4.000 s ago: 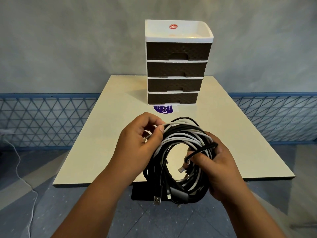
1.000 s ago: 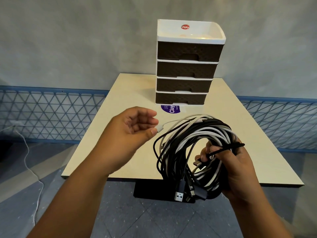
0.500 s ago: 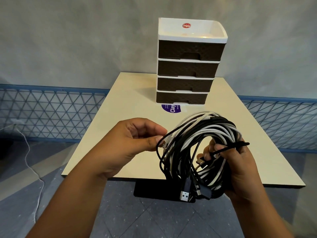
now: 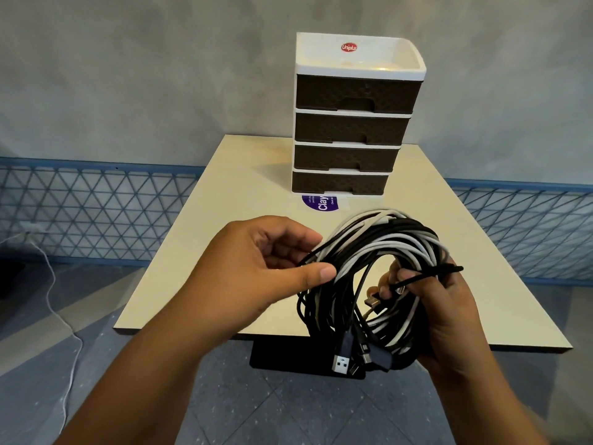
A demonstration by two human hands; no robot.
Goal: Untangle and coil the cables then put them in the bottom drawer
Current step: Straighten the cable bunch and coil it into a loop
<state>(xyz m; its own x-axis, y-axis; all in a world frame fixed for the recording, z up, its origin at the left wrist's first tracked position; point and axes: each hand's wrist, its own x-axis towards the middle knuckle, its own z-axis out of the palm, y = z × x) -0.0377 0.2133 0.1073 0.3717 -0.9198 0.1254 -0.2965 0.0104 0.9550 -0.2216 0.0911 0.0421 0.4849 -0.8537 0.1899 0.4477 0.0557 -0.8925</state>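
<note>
Right hand grips the cable bundle; left hand has closed in, seemingly pinching a strand.

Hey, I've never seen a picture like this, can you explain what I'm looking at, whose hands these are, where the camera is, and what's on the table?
There is no machine here. The camera sits on a person's head and looks forward and down, so the two arms reaching in from the bottom are that person's own. The right hand grips a tangled bundle of black and white cables, held in the air over the near table edge. USB plugs dangle from its bottom. The left hand pinches a strand at the bundle's left side. On the beige table stands a drawer unit with four brown drawers, all closed, and a purple sticker in front of it. The bottom drawer is meant for the cables.
</note>
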